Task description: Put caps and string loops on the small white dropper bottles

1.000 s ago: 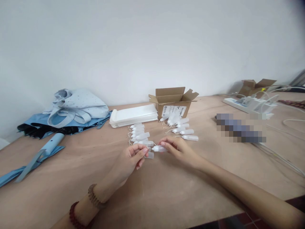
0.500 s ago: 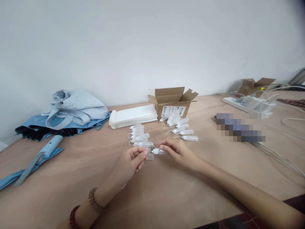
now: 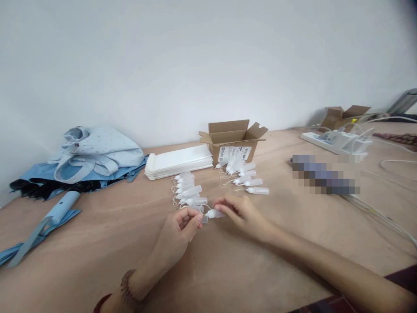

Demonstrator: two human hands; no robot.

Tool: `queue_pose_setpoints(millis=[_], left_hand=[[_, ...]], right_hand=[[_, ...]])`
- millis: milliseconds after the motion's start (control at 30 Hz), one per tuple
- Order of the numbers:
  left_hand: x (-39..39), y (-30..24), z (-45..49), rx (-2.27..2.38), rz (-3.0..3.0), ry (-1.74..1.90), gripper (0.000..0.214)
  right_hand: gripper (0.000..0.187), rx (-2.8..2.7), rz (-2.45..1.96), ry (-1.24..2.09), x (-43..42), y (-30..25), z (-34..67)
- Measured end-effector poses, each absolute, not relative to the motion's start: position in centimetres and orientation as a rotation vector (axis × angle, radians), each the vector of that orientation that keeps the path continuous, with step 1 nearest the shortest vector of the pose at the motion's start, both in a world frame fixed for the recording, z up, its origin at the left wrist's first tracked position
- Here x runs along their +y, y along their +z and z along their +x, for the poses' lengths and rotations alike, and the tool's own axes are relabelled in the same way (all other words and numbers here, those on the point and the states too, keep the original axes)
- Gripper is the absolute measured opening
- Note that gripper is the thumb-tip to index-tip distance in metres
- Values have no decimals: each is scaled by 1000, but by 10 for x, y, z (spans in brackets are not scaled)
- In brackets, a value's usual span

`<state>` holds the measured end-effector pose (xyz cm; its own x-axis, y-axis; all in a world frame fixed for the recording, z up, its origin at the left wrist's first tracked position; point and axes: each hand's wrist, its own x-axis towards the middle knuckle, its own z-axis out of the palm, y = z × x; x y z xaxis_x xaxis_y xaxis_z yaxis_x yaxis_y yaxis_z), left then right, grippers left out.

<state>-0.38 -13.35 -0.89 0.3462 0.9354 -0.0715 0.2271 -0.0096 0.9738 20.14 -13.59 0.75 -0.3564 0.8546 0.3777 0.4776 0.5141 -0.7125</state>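
Between the thumb and fingers of my right hand [image 3: 241,212] is a small translucent plastic bottle [image 3: 214,214], its white nozzle pointing left. A thin pale string [image 3: 205,207] loops from the nozzle end. My left hand [image 3: 185,224] pinches at the string close to the nozzle tip; the exact grip is partly hidden by the fingers. Just behind my left hand lies a row of similar bottles [image 3: 190,191] with strings at their left ends. A second group of bottles [image 3: 257,191] lies beyond my right hand, in front of a cardboard box.
The open cardboard box [image 3: 230,141] stands by the wall, beside a stack of white envelopes [image 3: 179,160]. At left lie a pale cloth bag [image 3: 104,150] and a blue umbrella [image 3: 61,208]. A pixelated object [image 3: 324,174], cables and a power strip [image 3: 335,143] are at right.
The bottle has come slightly nearer to me in my right hand, and its string now arches more visibly. Both hands keep their pinch. The whole view has shifted slightly.
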Motion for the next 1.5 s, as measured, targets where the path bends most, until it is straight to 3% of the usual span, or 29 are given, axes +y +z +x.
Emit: queue_pose_setpoints(millis=[1500], left_hand=[[-127, -3, -6, 1111, 1514, 860, 30]], right_hand=[[26, -2003, -1105, 712, -135, 12, 201]])
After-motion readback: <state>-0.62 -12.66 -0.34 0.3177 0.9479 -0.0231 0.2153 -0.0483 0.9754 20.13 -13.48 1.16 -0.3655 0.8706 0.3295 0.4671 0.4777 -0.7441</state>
